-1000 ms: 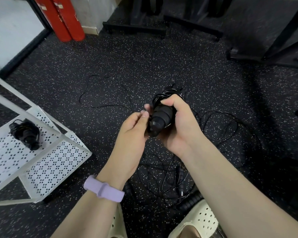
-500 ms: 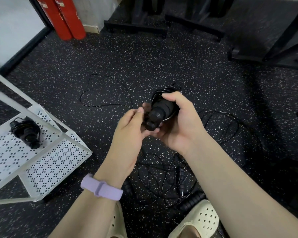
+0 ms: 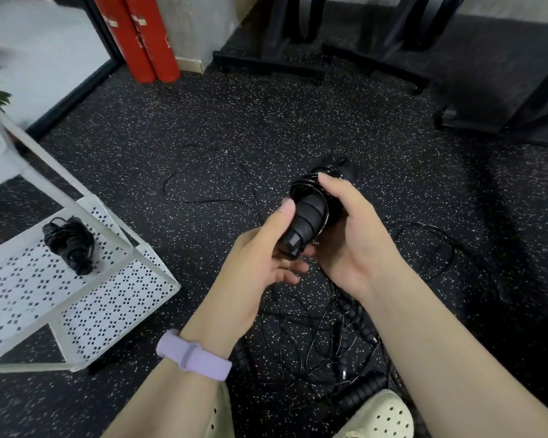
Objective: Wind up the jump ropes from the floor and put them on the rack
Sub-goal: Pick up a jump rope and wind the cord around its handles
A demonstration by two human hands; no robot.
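The black rubber floor flecked with white (image 3: 266,121) fills nearly everything under and around the hands. Far beyond them stand black metal equipment bases (image 3: 377,58), and up to their left two red cylinders (image 3: 140,36) lean by a grey wall. To the left of the hands sits a white perforated metal rack (image 3: 86,311); on its shelf lies one wound black jump rope (image 3: 70,241), well apart from the hands. Below the hands, between the forearms, a tangle of loose black ropes with ribbed handles (image 3: 323,336) is spread on the floor, and one thin cord (image 3: 209,172) loops out beyond the left hand. Pale perforated clogs (image 3: 383,415) show at the bottom edge.

The right hand (image 3: 351,238) grips a bundle of black ribbed jump-rope handles with cord coiled round them (image 3: 310,213), fingers curled over its top. The left hand (image 3: 260,257), with a lilac band (image 3: 193,355) on its wrist, presses its thumb against the bundle's near side, the other fingers lying loosely extended beneath.
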